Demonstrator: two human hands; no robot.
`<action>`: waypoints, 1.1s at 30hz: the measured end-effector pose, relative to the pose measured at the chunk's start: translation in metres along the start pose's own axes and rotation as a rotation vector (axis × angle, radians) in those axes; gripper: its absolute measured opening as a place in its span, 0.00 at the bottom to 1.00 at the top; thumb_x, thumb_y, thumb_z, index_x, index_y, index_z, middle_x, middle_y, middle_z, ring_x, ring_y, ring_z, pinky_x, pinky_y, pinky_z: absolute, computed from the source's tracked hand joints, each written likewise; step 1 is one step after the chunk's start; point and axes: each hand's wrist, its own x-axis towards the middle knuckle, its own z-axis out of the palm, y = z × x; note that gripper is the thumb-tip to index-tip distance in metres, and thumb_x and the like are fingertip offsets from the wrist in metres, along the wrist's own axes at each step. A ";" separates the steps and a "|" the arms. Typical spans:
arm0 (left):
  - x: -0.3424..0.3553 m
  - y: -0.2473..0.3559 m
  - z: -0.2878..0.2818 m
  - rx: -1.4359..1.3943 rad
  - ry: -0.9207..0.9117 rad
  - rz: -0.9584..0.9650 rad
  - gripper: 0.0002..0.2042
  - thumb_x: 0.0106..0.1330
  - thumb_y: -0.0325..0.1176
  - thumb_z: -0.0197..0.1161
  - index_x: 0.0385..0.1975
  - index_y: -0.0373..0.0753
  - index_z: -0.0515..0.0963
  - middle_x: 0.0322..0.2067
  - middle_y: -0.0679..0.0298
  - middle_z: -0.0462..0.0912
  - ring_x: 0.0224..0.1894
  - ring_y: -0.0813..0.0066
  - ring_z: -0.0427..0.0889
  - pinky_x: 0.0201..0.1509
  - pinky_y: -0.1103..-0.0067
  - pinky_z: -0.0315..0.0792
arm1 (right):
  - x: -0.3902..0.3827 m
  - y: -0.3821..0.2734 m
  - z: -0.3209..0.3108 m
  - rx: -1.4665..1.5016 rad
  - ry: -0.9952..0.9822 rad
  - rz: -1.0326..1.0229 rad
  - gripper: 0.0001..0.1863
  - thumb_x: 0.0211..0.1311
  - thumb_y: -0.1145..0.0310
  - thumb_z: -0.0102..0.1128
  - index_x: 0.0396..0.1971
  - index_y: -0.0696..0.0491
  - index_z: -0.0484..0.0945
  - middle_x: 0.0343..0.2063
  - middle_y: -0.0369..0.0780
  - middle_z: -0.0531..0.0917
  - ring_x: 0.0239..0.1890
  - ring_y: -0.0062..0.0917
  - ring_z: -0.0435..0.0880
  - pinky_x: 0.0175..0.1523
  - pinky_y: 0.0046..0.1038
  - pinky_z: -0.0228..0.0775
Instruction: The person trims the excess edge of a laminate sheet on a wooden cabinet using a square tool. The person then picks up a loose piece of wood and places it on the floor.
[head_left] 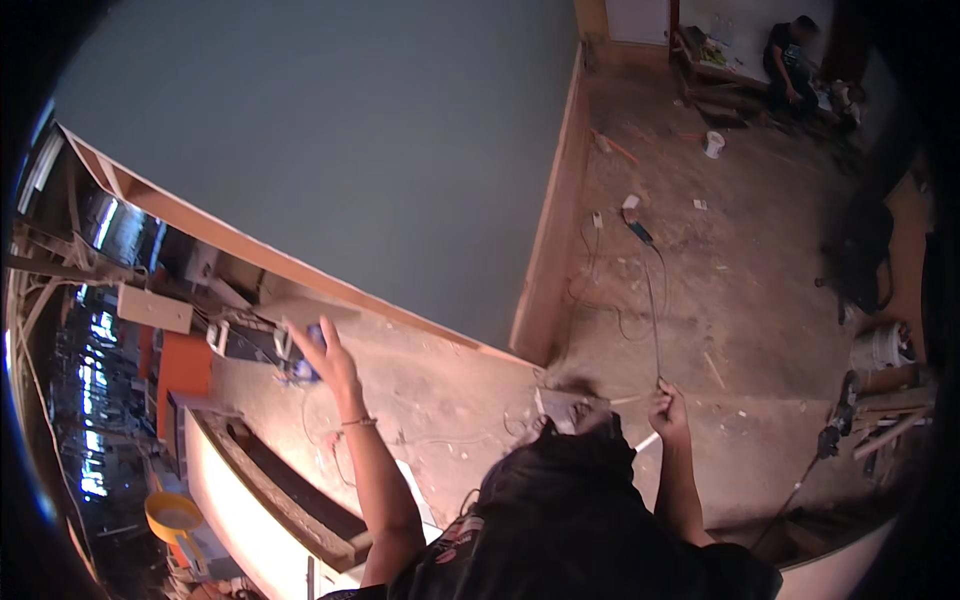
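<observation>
My left hand (330, 360) is raised on the left with its fingers spread and nothing in it, in front of a blue item (300, 372) lower down. My right hand (668, 405) is closed on a thin dark cord (654, 310), which runs up the floor toward a teal-and-black power tool (638, 230). A large board structure (340, 140) with a grey-blue face and pale wooden edges fills the upper left, beyond my hands. My dark-clothed body covers the bottom middle.
A person (785, 70) in dark clothes is at the back right. A white bucket (714, 145), loose cords and scraps lie on the floor (740, 310). A curved white piece (240, 500), a yellow container (172, 515) and an orange object (185, 362) are at left, stacked wood (890, 420) at right.
</observation>
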 end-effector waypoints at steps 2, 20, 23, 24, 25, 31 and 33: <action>-0.014 0.105 0.041 -0.169 -0.067 0.202 0.34 0.81 0.33 0.53 0.82 0.32 0.47 0.82 0.46 0.47 0.84 0.55 0.47 0.85 0.65 0.45 | -0.004 -0.003 0.013 -0.007 -0.009 0.032 0.07 0.70 0.68 0.67 0.33 0.45 0.77 0.23 0.26 0.75 0.17 0.05 0.71 0.19 0.09 0.66; -0.002 0.170 0.091 -0.084 0.171 0.658 0.39 0.76 0.27 0.62 0.81 0.30 0.46 0.82 0.45 0.47 0.84 0.51 0.47 0.85 0.61 0.48 | -0.049 0.045 0.172 -0.895 0.172 -0.427 0.11 0.74 0.67 0.60 0.51 0.50 0.74 0.32 0.34 0.81 0.21 0.15 0.73 0.20 0.20 0.58; 0.003 0.165 0.092 -0.057 0.220 0.745 0.34 0.72 0.28 0.67 0.76 0.31 0.60 0.76 0.45 0.61 0.79 0.52 0.60 0.82 0.61 0.56 | -0.045 0.010 0.217 -1.146 -0.061 -0.756 0.08 0.74 0.71 0.59 0.49 0.52 0.76 0.33 0.35 0.83 0.23 0.14 0.77 0.22 0.19 0.64; 0.004 0.170 0.074 0.024 0.244 0.784 0.33 0.71 0.28 0.69 0.74 0.31 0.63 0.74 0.46 0.64 0.77 0.53 0.63 0.80 0.62 0.58 | -0.064 0.003 0.253 -1.246 -0.176 -0.911 0.08 0.75 0.71 0.59 0.49 0.53 0.78 0.33 0.36 0.84 0.25 0.15 0.80 0.23 0.19 0.67; 0.010 0.182 0.063 0.086 0.262 0.822 0.32 0.70 0.29 0.70 0.72 0.31 0.67 0.72 0.47 0.68 0.75 0.54 0.67 0.78 0.62 0.61 | -0.089 -0.001 0.293 -1.227 -0.195 -1.038 0.09 0.75 0.71 0.60 0.50 0.55 0.78 0.34 0.36 0.85 0.26 0.16 0.82 0.24 0.20 0.68; 0.115 0.309 -0.021 -0.281 0.475 0.992 0.27 0.63 0.34 0.75 0.62 0.33 0.77 0.60 0.51 0.79 0.65 0.51 0.75 0.72 0.62 0.66 | -0.271 0.027 0.527 -1.477 -0.533 -1.683 0.11 0.72 0.74 0.62 0.51 0.59 0.84 0.28 0.39 0.86 0.28 0.18 0.87 0.27 0.22 0.73; 0.153 0.349 -0.046 -0.311 0.425 1.105 0.25 0.67 0.40 0.73 0.58 0.32 0.80 0.59 0.50 0.81 0.64 0.55 0.77 0.72 0.63 0.66 | -0.321 0.056 0.574 -1.554 -0.659 -1.915 0.10 0.71 0.75 0.63 0.48 0.58 0.84 0.26 0.42 0.86 0.27 0.23 0.88 0.30 0.25 0.74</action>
